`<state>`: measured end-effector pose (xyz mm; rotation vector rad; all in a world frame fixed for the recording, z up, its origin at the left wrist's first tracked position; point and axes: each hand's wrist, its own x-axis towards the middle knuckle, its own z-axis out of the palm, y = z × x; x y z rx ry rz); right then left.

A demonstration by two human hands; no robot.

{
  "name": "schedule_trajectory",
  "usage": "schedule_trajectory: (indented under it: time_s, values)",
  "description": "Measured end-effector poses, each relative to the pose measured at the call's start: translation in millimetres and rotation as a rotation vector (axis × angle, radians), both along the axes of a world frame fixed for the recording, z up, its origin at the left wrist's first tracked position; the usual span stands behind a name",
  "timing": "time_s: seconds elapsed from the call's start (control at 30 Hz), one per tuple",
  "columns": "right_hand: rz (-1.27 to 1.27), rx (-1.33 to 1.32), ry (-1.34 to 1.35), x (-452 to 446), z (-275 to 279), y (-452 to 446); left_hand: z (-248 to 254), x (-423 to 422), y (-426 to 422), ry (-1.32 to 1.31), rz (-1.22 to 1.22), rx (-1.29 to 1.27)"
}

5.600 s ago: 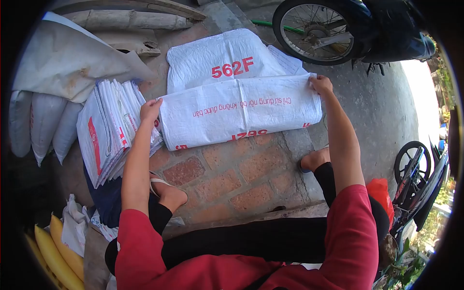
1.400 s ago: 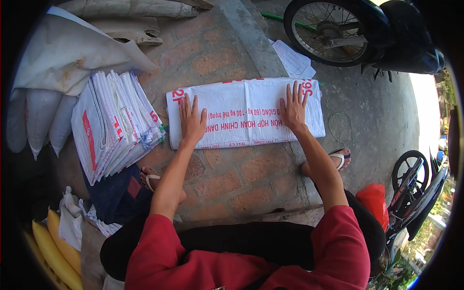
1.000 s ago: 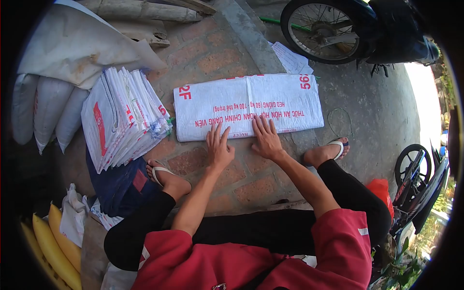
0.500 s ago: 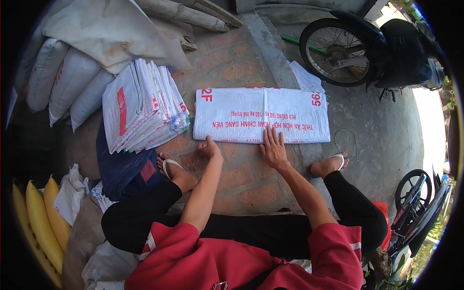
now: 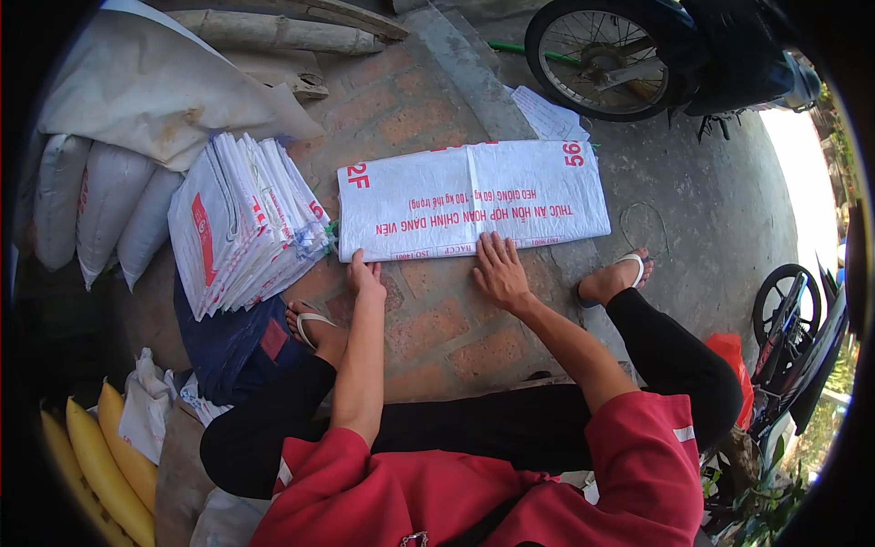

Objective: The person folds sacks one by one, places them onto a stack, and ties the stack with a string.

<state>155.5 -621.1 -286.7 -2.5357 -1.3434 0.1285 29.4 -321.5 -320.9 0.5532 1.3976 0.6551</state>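
A folded white woven feed sack (image 5: pixel 538 191) with red print lies flat on the brick and concrete floor before me, its lettering upside down from my side. At its near left corner, my left hand (image 5: pixel 366 275) is closed with the fingertips on the edge, thumb and fingers pinching it. My right hand (image 5: pixel 500 273) rests palm down near the middle of the near edge, fingers stretched over the sack and holding nothing. Just left of the sack stands a stack of similar folded sacks (image 5: pixel 246 219), leaning slightly, on dark blue cloth (image 5: pixel 219 346).
Full white sacks (image 5: pixel 109 205) lie under a pale sheet (image 5: pixel 164 100) at upper left. A motorbike wheel (image 5: pixel 602 59) is at upper right, with papers (image 5: pixel 549 114) near it. Yellow filled bags (image 5: pixel 105 456) are at lower left. My sandalled feet flank the work area.
My left hand has moved left along the near edge to the sack's corner and taken hold there. My right hand stays on the near edge. The camera view has turned slightly.
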Motion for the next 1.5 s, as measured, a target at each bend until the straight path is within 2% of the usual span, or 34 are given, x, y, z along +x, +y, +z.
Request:
schedule_trajectory:
  time_s: [0.1,0.2,0.3,0.43,0.5,0.57,0.7,0.77,0.87,0.97,1.03,1.07,1.13,1.17,1.23,1.33,1.43,1.5]
  values:
    - [-0.026,-0.005,-0.011,-2.7,-4.2,3.8,30.6,14.8,-15.0,-0.047,0.013,0.204]
    - [-0.036,-0.028,-0.034,-3.7,-8.4,4.5,76.5,40.9,-43.9,-0.036,-0.03,0.545]
    - [-0.034,-0.008,-0.009,-3.0,-10.3,2.0,120.1,75.2,-80.7,-0.135,-0.098,0.772]
    - [-0.081,0.093,0.109,-0.7,-12.6,0.8,168.4,105.4,-147.2,-0.293,-0.431,0.904]
    - [-0.113,0.201,0.054,2.8,-13.2,1.5,166.2,116.0,-176.8,-0.397,-0.596,1.018]
    - [-0.136,0.302,0.002,6.2,-15.4,3.3,170.7,125.8,-200.0,-0.29,-0.778,1.305]
    - [-0.239,0.443,0.038,5.3,-27.8,3.7,168.5,147.5,-247.9,-0.335,-0.986,1.243]
    - [-0.335,0.513,0.127,2.7,-42.0,2.8,161.2,159.4,-261.0,-0.345,-1.067,1.274]
    - [-0.563,0.618,0.36,0.3,-71.3,0.9,153.8,162.6,-265.0,-0.374,-1.335,1.291]
    - [-0.866,0.735,0.677,1.3,-95.4,-0.3,143.6,150.4,-261.4,-0.311,-1.342,1.247]
    - [-1.047,0.829,0.786,5.5,-92.3,5.1,127.3,137.2,-250.2,-0.143,-1.171,1.264]
    - [-1.146,0.881,0.827,5.6,-88.1,7.9,117.4,129.2,-241.0,-0.037,-1.092,1.259]
    - [-1.327,1.023,0.855,9.7,-41.7,18.4,92.7,113.7,-223.9,0.191,-0.945,1.289]
    - [-1.415,1.092,0.867,11.9,-22.0,23.2,75.5,107.0,-214.7,0.235,-0.975,1.163]
    - [-1.463,1.159,0.932,10.2,-21.7,27.2,43.7,95.8,-199.0,0.322,-1.012,0.903]
    - [-1.565,1.193,0.967,9.7,-19.6,32.5,28.4,96.0,-189.1,0.111,-0.99,0.618]
    - [-1.712,1.266,1.011,11.7,-30.9,35.7,-12.4,106.5,-182.6,0.025,-1.023,0.512]
    - [-1.799,1.257,1.044,15.5,-26.5,36.2,-10.9,114.0,-180.1,0.038,-1.048,0.403]
